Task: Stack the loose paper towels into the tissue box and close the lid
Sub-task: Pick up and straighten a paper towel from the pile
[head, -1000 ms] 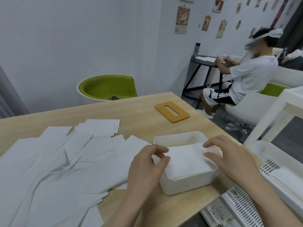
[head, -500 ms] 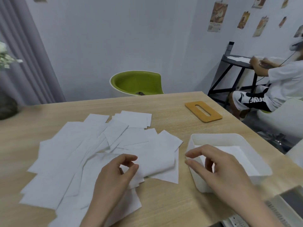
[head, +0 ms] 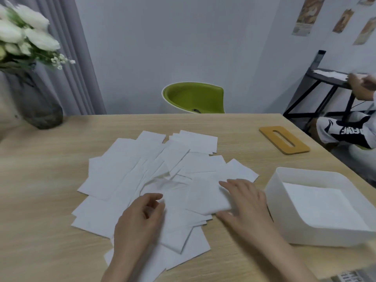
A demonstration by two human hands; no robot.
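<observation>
Two hands are down on the pile of loose paper towels [head: 162, 180], so this looks like the pick-up step for the next sheet. My read on the left hand [head: 142, 218]: fingers loosely curled over the towels, thumb close to the fingertips, but I can't tell if it has actually pinched anything. The right hand [head: 244, 202] lies nearly flat, fingers straight, resting on the edge of one towel [head: 207, 194] that lies on top of the others, gripping nothing that I can see. Just to the right of that hand sits the one white tissue box [head: 284, 231], open-topped, with a layer of towels already lying flat inside. Next move probably needs a clean lift of a single sheet (they overlap a lot, so two could come up together), then a short carry to the right and a flat drop into the box. Counts: one box, one tan lid [head: 283, 140] with a slot, lying well beyond the right hand on the desk [head: 40, 200], not yet on. Towels on the desk: a couple dozen maybe, too overlapped to count exactly. So still plenty of work left. Far beyond the left hand there's one vase of white flowers [head: 26, 64], and one green chair [head: 193, 97] straight ahead past the desk.
</observation>
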